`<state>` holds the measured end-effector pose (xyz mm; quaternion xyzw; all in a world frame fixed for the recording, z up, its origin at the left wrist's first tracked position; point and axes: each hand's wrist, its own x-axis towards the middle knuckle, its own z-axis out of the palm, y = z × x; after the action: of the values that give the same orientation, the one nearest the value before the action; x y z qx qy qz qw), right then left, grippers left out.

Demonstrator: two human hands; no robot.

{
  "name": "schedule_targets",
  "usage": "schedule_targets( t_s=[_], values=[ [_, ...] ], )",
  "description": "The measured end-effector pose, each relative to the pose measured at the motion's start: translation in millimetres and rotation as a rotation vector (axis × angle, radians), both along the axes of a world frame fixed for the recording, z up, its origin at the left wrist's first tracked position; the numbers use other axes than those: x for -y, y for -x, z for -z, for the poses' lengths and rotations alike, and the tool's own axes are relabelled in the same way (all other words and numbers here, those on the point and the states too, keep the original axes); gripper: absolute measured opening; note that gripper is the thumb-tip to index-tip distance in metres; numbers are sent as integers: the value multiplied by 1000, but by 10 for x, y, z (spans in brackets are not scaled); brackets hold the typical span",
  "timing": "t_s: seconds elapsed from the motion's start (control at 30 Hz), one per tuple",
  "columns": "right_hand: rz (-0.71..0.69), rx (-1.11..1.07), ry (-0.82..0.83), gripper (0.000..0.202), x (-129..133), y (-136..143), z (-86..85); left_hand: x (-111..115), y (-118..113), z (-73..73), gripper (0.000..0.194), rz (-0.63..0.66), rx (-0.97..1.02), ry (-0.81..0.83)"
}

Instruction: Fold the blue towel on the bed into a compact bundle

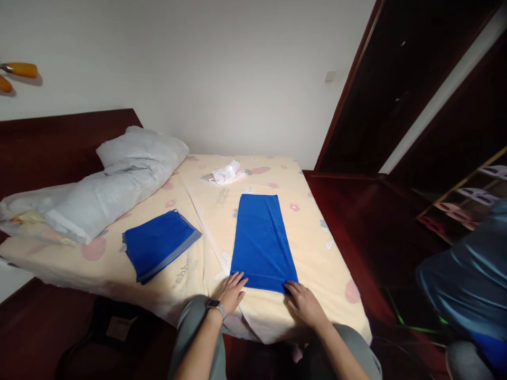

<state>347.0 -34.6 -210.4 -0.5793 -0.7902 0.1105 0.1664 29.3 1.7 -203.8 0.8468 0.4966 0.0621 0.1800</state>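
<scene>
Blue cloth [262, 243], folded to a long strip, lies flat on the bed [317, 248]; it looks light, soft and limp. My left hand [232, 292] and right hand [303, 302] rest open on its near corners, the likely places to grip.

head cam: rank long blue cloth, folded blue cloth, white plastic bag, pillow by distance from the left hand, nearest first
1. Long blue cloth: touched by left hand at its near edge.
2. Folded blue cloth: on the left side of the bed.
3. Pillow: far left, by the headboard.
4. White plastic bag: at the far edge.
</scene>
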Motion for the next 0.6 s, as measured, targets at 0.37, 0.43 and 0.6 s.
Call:
schedule_targets(
  t_s=[0.37,0.43,0.6],
  values=[
    [221,-255,117,41,-160,-102,115,-294,117,-62,57,-62,148,51],
    [320,-300,144,41,-232,-137,102,-381,136,-39,41,-173,264,94],
    [437,-379,198,47,-521,-219,113,-723,161,83,38,-406,422,132]
  ],
)
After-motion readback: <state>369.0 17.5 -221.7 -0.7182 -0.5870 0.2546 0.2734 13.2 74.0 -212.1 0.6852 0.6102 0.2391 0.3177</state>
